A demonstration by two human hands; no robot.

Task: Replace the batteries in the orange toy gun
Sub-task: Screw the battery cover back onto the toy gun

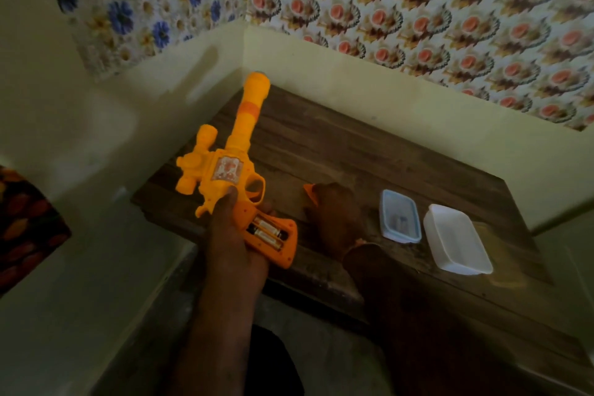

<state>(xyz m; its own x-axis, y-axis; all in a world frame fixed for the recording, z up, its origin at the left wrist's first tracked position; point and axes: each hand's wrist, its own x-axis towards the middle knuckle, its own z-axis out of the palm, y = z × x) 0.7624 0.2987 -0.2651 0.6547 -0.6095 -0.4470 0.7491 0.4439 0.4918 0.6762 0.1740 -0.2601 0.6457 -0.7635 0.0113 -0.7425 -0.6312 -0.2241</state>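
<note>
Dim corner, floral wallpaper (418, 10) above a wooden table (353, 151)

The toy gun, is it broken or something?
Not broken, just opened up. The toy gun's handle has no cover on it, so two batteries show inside. The left hand holds the gun, and the right hand rests on a small orange piece, maybe that cover.

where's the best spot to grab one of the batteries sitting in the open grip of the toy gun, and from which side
Judging by the pose, come from above, the open face of the grip compartment. The batteries lie side by side, sunk lengthwise in the toy gun, so lift one by an end. The left hand grips the handle; the right hand is nearest.
</note>
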